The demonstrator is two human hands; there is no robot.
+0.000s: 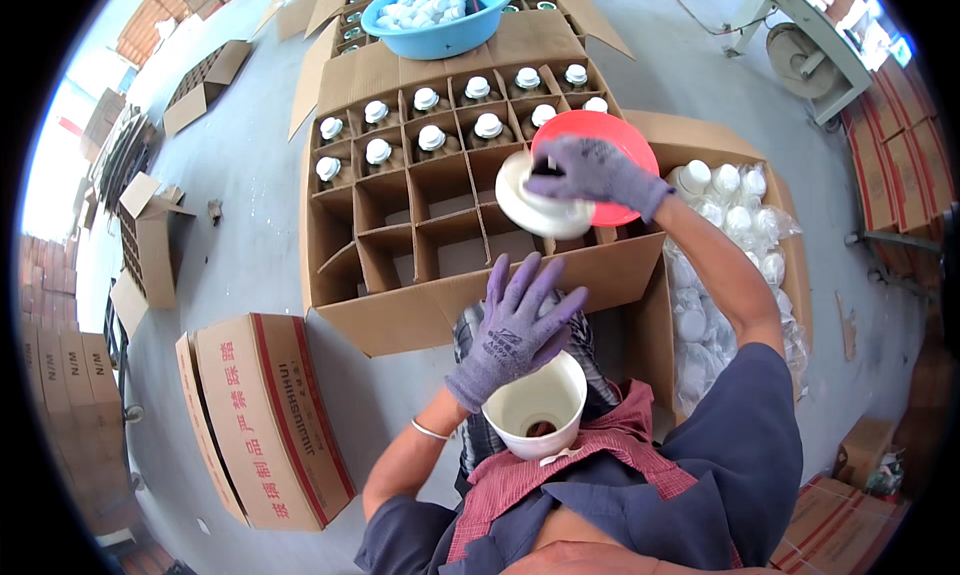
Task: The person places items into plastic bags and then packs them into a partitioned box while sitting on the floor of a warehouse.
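On the near left of the floor lies a closed printed carton (pixel 270 415), well apart from the work. Just right of it, at the near middle, a white funnel (pixel 537 403) sits in the neck of a dark bottle held between the person's knees; the bottle itself is almost wholly hidden. The left hand (pixel 515 325), in a purple glove, hovers over the funnel's far rim with fingers spread wide, gripping nothing. With no hand steadying it, the funnel could tip or lift out of the neck if a knee shifts, and whatever goes in would run down onto the red apron (pixel 600 455).

Beyond it stands the open divided box (pixel 440 225), its far cells filled with white-capped bottles (pixel 432 137), its near cells bare. Further right, the right hand (pixel 590 170) is closed over the far edge of a white dish-like piece (pixel 540 210), tilted above a red bowl (pixel 600 165) that rests on the box's dividers. That bowl looks poorly seated; a knock from the wrist could slide it into a cell or off the box. The tilted white piece, held only at its edge, might slip too. At far right, a clear bag of white caps (pixel 730 225) lies in another carton. A blue basin (pixel 437 13) of caps sits far off.
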